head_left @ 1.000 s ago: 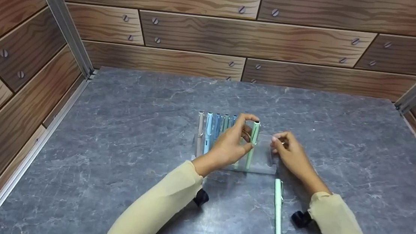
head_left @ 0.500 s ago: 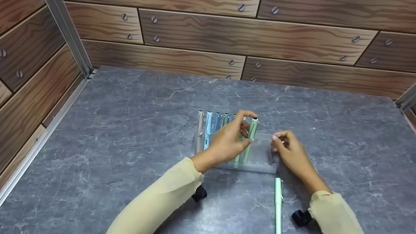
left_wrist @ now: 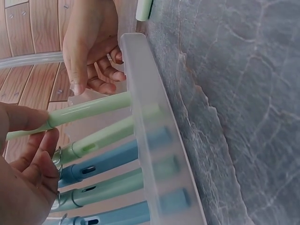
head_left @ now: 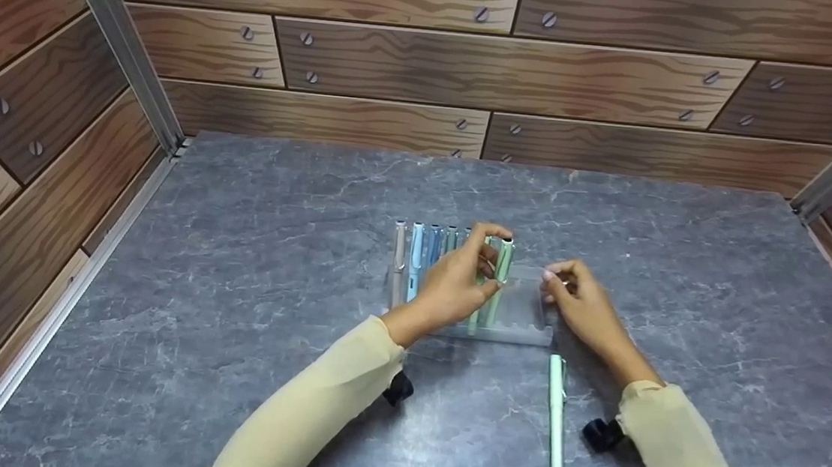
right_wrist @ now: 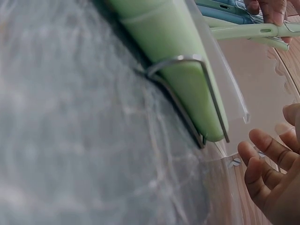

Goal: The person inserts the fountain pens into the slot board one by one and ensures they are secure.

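Note:
My left hand [head_left: 453,286] pinches a light green pen [head_left: 505,260] between thumb and fingers near its capped top. The pen leans in a clear pen holder [head_left: 526,303], and in the left wrist view its lower end meets the holder's frosted front ledge [left_wrist: 140,61]. Beside it stands another light green pen [left_wrist: 105,136], then blue and dark green ones. My right hand [head_left: 586,308] is at the holder's right side, fingers loosely bent with nothing between them. In front of the holder a mint green pen [head_left: 556,419] with a metal clip lies on the table.
A grey pen [head_left: 398,258] and a light blue pen [head_left: 415,256] stand at the holder's left end. The grey marbled table [head_left: 233,263] is bounded by wood-patterned walls [head_left: 400,67] at the back and sides. Black wrist cameras [head_left: 602,435] hang below the sleeves.
My left hand has shifted the light green pen slightly left and away from me, closer to the standing pens. My right hand and the lying pen stay where they were.

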`<move>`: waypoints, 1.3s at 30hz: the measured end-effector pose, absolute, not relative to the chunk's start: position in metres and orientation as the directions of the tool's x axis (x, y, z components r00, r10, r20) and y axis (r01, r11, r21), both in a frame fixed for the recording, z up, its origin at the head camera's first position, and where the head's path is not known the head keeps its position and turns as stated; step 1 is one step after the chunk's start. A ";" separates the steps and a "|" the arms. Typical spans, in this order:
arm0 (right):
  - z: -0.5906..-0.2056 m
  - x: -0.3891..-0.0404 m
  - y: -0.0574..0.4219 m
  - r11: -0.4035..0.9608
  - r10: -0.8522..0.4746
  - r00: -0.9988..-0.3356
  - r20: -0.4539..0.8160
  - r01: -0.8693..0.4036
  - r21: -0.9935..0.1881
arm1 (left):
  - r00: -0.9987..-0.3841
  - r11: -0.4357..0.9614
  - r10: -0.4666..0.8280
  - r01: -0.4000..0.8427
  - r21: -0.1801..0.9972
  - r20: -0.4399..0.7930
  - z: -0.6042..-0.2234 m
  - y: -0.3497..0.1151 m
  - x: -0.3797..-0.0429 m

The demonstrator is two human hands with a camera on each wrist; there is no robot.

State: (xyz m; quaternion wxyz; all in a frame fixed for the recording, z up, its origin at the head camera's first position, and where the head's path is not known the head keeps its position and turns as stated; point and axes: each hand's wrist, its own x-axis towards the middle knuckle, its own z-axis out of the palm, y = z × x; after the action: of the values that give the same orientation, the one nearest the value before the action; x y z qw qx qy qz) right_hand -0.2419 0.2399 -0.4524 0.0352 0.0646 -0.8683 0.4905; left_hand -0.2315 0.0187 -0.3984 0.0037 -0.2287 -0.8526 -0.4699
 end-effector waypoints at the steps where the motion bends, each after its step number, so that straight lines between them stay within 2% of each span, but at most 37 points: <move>1: -0.453 -0.242 0.240 0.510 -0.078 -0.989 0.123 -0.145 -0.848 | -0.896 0.458 0.384 0.393 0.797 0.221 -0.399 0.019 -0.231; 23: -0.452 -0.243 0.240 0.528 -0.079 -0.989 0.123 -0.146 -0.836 | -0.876 0.532 0.412 0.455 0.714 0.251 -0.403 0.022 -0.227; 34: -0.450 -0.240 0.241 0.537 -0.087 -0.989 0.118 -0.146 -0.831 | -0.874 0.537 0.436 0.444 0.718 0.214 -0.400 0.019 -0.227; 39: -0.449 -0.240 0.240 0.532 -0.092 -0.989 0.112 -0.144 -0.834 | -0.869 0.567 0.430 0.472 0.675 0.246 -0.399 0.019 -0.228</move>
State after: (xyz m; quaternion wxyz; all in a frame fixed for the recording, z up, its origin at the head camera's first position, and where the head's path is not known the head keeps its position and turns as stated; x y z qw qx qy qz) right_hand -0.2398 0.2404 -0.4489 0.0270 0.0676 -0.8748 0.4790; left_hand -0.2276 0.0187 -0.3986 0.0271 -0.2548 -0.8848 -0.3892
